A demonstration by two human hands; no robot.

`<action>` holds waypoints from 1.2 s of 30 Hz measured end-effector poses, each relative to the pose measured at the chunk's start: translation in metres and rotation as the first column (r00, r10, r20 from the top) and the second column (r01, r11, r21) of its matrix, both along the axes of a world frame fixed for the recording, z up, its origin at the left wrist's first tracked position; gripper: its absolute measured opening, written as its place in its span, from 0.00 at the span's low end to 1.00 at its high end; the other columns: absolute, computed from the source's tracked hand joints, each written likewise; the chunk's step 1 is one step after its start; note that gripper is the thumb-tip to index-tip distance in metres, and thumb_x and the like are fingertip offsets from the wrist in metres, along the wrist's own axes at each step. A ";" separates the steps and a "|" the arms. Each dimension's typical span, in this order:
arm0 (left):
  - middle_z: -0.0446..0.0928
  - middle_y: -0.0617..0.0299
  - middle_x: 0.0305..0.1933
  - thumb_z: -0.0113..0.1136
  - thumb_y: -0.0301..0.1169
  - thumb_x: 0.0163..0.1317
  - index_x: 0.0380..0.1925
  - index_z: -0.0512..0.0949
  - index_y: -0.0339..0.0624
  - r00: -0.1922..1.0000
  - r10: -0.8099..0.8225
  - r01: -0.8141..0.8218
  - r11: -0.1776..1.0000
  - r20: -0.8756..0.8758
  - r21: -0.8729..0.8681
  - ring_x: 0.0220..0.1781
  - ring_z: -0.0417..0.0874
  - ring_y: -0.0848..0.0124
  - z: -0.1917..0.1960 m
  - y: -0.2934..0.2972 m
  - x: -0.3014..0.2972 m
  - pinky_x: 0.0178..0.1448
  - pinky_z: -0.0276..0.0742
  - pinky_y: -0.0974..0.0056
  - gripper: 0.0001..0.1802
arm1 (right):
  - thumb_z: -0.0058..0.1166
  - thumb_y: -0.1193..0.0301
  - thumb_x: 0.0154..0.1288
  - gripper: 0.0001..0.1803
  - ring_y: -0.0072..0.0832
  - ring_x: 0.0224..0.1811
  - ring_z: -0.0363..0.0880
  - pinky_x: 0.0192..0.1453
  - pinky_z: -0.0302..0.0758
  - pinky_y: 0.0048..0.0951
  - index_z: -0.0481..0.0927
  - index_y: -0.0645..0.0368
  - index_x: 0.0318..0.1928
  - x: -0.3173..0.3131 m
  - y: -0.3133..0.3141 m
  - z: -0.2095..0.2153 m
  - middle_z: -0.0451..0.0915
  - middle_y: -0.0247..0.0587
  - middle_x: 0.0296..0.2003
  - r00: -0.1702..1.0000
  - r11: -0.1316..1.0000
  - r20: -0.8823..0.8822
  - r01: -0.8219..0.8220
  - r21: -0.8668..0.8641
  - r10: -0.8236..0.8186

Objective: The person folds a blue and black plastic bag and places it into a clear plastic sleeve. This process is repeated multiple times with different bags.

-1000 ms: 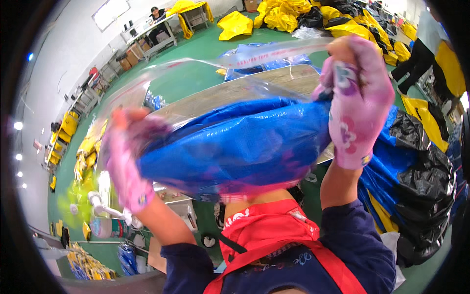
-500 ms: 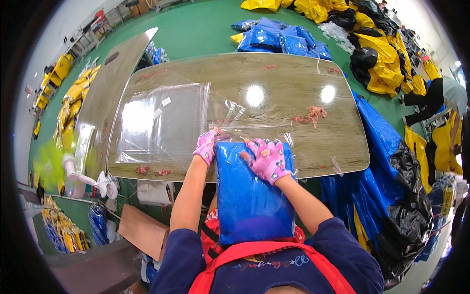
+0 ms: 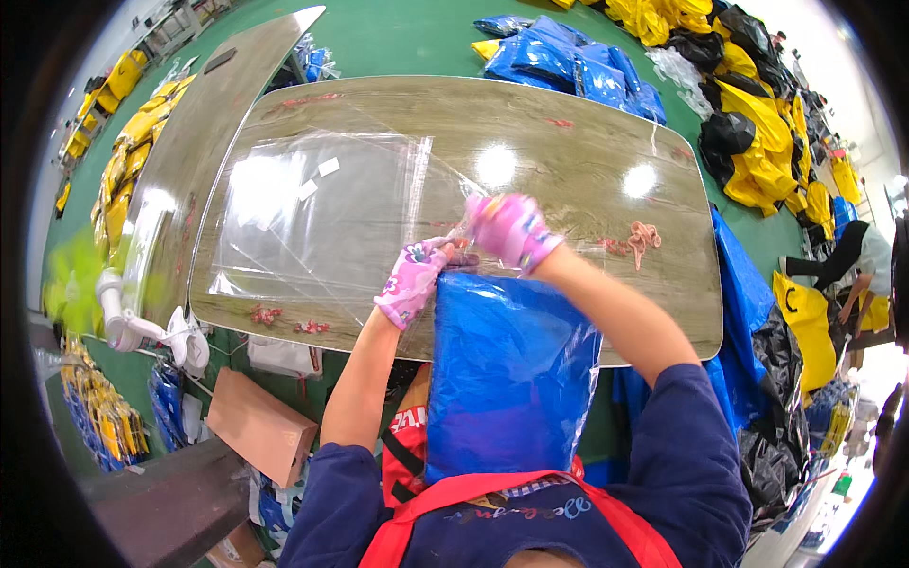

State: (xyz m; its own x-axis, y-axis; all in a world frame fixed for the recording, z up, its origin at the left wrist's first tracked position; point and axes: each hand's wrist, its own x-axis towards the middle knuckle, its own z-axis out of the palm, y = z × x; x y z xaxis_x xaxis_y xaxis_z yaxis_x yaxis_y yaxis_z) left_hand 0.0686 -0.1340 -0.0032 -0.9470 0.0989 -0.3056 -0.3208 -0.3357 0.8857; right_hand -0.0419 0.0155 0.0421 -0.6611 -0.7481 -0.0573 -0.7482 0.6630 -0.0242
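A folded blue plastic item [image 3: 516, 379] in a clear plastic bag lies across the near table edge and my lap. My left hand [image 3: 414, 279], in a pink flowered glove with bare fingertips, is closed on the bag's upper left end. My right hand [image 3: 514, 232], gloved alike, is over the bag's far end close to my left fingertips. Motion smears its fingers, so what they hold is unclear. Flat clear plastic bags [image 3: 317, 213] with two small white labels lie on the table to the left.
The wood-patterned table [image 3: 568, 133] bears a pinkish tangle [image 3: 645, 244] at right. Blue packages [image 3: 559, 57] are piled beyond it. Blue and black sheeting [image 3: 757, 350] hangs at right. A green-bladed fan [image 3: 80, 284] and a cardboard box [image 3: 256, 426] are at left. A person [image 3: 857, 265] bends at far right.
My right hand has lifted off the bag's upper right part and moved left and away, up to my left hand. My left hand has shifted slightly right. The view has turned a little.
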 end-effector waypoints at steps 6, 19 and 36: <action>0.81 0.47 0.47 0.50 0.44 0.71 0.53 0.72 0.35 0.957 0.284 -0.290 0.946 0.061 0.147 0.47 0.83 0.60 0.017 -0.001 0.015 0.49 0.82 0.59 0.23 | 0.47 0.67 0.68 0.06 0.24 0.29 0.74 0.29 0.71 0.30 0.73 0.51 0.32 -0.147 0.315 0.083 0.76 0.33 0.31 0.236 0.200 -0.130 0.302 -0.932 -0.963; 0.82 0.56 0.46 0.52 0.42 0.71 0.54 0.77 0.40 0.980 0.165 -0.184 0.966 -0.111 -0.180 0.18 0.69 0.85 0.136 -0.022 0.072 0.24 0.66 0.81 0.20 | 0.47 0.64 0.74 0.20 0.18 0.27 0.77 0.27 0.73 0.15 0.74 0.65 0.57 0.089 0.186 0.139 0.80 0.44 0.52 0.243 0.269 0.940 0.914 -0.305 0.241; 0.79 0.54 0.55 0.63 0.25 0.53 0.42 0.81 0.46 0.720 -0.686 -0.242 -0.106 -0.105 -0.964 0.55 0.80 0.57 0.164 -0.038 0.105 0.61 0.73 0.57 0.14 | 0.55 0.89 0.54 0.36 0.51 0.68 0.66 0.63 0.73 0.45 0.71 0.40 0.61 0.153 0.248 0.061 0.67 0.48 0.67 0.906 0.533 0.065 -0.187 -0.825 0.418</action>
State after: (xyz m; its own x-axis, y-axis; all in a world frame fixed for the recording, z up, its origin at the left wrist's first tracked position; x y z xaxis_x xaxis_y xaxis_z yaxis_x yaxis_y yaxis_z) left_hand 0.1733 -0.1723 0.1612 -0.9047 0.4186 0.0787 0.4258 0.8935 0.1424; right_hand 0.1116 0.2639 0.1029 -0.4373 -0.7174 0.5422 -0.7929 0.0231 -0.6089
